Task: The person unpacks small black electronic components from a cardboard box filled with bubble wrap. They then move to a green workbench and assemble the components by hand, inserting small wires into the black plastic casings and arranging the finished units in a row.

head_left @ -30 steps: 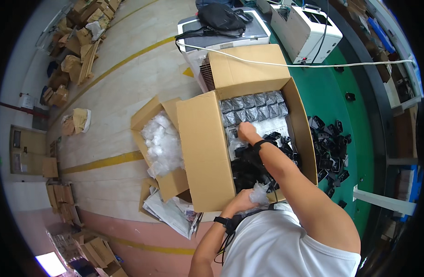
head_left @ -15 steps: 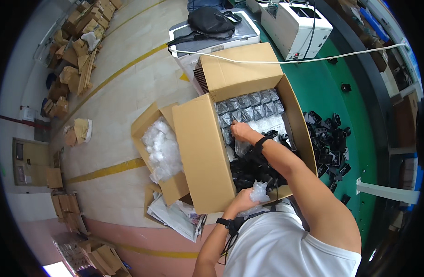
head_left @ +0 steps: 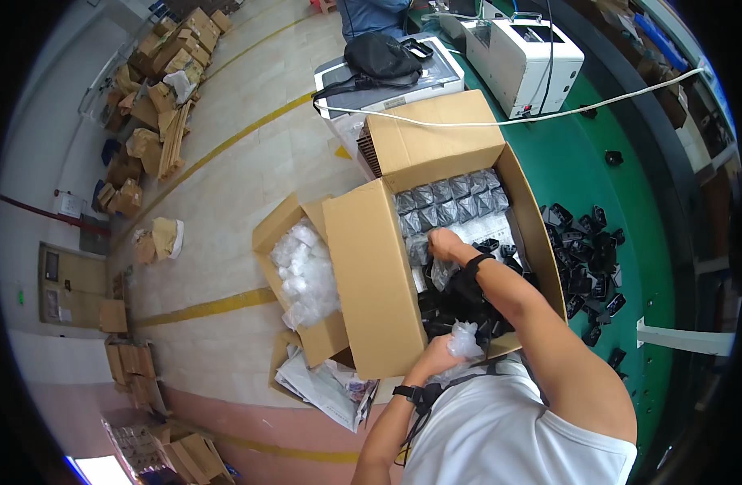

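Observation:
A large open cardboard box [head_left: 373, 271] stands in front of me. Along its far side sit rows of black parts wrapped in clear bags [head_left: 445, 212]. My right hand [head_left: 448, 242] reaches in with fingers curled at a bag-wrapped black part [head_left: 419, 250] at the left end of the nearest row; the fingertips are partly hidden. Crumpled clear plastic hangs just below this hand. Loose black plastic parts [head_left: 460, 301] fill the near half of the box. At its near edge my left hand [head_left: 438, 353] is closed around a bunch of clear plastic bags [head_left: 465, 340].
Left of the box, a smaller carton [head_left: 326, 339] overflows with clear bags. Loose black parts [head_left: 589, 267] are heaped on the green table [head_left: 630, 210] at right. A white cable [head_left: 500, 123] crosses above the far flap. Behind are a white machine [head_left: 526, 65] and a black bag [head_left: 379, 58].
The view has shifted, so the whole scene sits lower and further right. A person in blue shows more at the top. Both hands keep nearly the same places at the box.

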Tool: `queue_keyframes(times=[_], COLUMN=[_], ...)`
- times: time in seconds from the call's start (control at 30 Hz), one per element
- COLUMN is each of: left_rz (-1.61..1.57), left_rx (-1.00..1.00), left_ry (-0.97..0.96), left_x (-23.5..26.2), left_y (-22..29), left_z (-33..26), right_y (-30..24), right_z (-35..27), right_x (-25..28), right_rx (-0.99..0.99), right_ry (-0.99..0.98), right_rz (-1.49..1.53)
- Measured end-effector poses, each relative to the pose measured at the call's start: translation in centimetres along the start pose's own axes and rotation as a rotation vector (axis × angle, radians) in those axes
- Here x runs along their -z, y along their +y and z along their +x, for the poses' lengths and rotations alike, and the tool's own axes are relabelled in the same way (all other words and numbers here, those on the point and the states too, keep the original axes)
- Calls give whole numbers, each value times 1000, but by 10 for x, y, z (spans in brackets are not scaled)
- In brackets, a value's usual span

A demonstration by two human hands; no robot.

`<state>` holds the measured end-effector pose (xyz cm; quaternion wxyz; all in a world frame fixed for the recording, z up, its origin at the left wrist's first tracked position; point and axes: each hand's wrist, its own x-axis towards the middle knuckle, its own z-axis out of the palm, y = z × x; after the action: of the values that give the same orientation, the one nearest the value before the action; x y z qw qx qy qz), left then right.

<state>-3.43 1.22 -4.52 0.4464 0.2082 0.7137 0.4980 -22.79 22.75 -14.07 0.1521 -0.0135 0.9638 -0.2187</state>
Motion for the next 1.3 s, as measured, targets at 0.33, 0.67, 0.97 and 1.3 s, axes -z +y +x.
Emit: queue_keyframes(times=[0.33,0.67,0.97,1.3], left_rz=[-334,-656,-844,-982], left_rx=[-436,-152,-41,219], left_ry=[436,326,201,814], left_x=[41,45,27,30], left_y=[50,120,131,117], left_z=[23,61,78,118], right_y=[-18,-74,-60,-63], right_z=[-126,-179,-138,-181], right_x=[127,155,119,113], right_rx=[261,98,9,306], right_ry=[158,582,820,402], right_rz=[222,803,909,1336])
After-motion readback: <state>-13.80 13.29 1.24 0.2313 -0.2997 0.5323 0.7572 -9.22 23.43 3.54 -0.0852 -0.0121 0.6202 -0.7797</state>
